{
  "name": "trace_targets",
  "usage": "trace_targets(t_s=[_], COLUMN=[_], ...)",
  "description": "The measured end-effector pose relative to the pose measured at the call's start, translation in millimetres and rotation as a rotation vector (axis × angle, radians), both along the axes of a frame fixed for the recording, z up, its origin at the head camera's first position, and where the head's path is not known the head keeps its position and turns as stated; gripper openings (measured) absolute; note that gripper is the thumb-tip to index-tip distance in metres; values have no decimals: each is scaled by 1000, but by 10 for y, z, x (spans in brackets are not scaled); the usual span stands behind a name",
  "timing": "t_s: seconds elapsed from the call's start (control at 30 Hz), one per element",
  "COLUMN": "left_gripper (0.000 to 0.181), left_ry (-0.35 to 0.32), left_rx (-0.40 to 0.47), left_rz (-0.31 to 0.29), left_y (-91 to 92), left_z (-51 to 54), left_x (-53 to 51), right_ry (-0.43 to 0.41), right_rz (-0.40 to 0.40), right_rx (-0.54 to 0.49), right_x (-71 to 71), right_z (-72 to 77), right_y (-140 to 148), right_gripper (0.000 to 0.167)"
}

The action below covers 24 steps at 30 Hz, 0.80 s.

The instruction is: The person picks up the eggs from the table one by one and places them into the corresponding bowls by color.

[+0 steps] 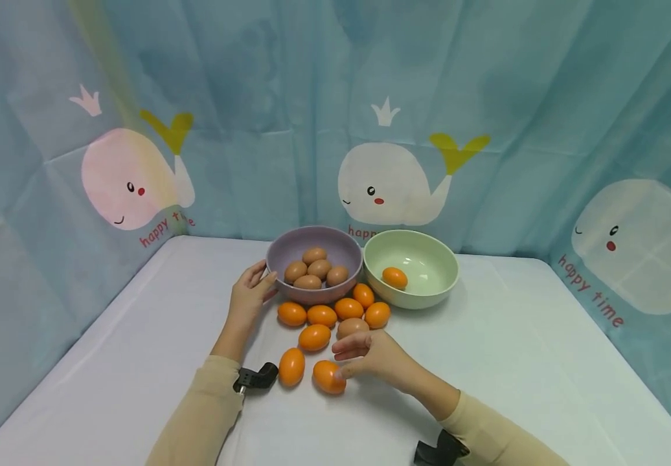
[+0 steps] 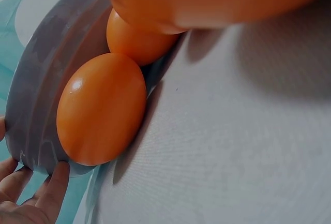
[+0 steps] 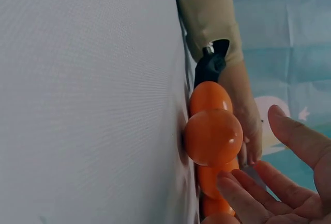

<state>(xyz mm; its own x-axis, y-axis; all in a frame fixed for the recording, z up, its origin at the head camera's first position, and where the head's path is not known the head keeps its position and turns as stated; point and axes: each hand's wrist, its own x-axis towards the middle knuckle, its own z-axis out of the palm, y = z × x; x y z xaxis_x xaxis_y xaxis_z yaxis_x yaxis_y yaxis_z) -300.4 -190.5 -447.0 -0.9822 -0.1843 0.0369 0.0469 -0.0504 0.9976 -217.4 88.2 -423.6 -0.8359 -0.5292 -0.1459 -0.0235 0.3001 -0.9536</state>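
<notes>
In the head view, my left hand (image 1: 248,294) rests at the left side of a purple bowl (image 1: 344,249) that holds several brown eggs (image 1: 319,268). The left wrist view has its fingertips (image 2: 58,185) against the bowl's outer wall (image 2: 39,100). My right hand (image 1: 379,356) hovers over the table beside an orange egg-shaped piece (image 1: 328,377), thumb close to it. In the right wrist view its thumb and fingers (image 3: 282,182) stand apart with nothing between them. A brown egg (image 1: 353,327) lies just beyond those fingers, partly hidden.
Several orange egg-shaped pieces (image 1: 315,337) lie on the white table (image 1: 137,362) in front of the bowls. At the purple bowl's right stands a green bowl (image 1: 429,272) with one orange piece (image 1: 394,278) inside. A blue whale-print curtain (image 1: 289,175) hangs behind.
</notes>
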Motion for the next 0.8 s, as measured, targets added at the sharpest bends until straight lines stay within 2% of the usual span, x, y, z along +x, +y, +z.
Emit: trace_targets(t_s=[0.2, 0.53, 0.8], left_gripper=[58, 57, 58], left_ry=[9, 9, -1], left_rx=[6, 19, 22], left_rz=[7, 12, 15], left_y=[-5, -5, -6], left_z=[5, -13, -8], left_x=[-23, 9, 16], right_ry=[29, 70, 39], right_rz=[0, 37, 22], right_rx=[64, 136, 150], right_x=[-9, 16, -6], right_z=[-10, -103, -143], right_y=[-28, -58, -79], right_gripper=[45, 41, 37])
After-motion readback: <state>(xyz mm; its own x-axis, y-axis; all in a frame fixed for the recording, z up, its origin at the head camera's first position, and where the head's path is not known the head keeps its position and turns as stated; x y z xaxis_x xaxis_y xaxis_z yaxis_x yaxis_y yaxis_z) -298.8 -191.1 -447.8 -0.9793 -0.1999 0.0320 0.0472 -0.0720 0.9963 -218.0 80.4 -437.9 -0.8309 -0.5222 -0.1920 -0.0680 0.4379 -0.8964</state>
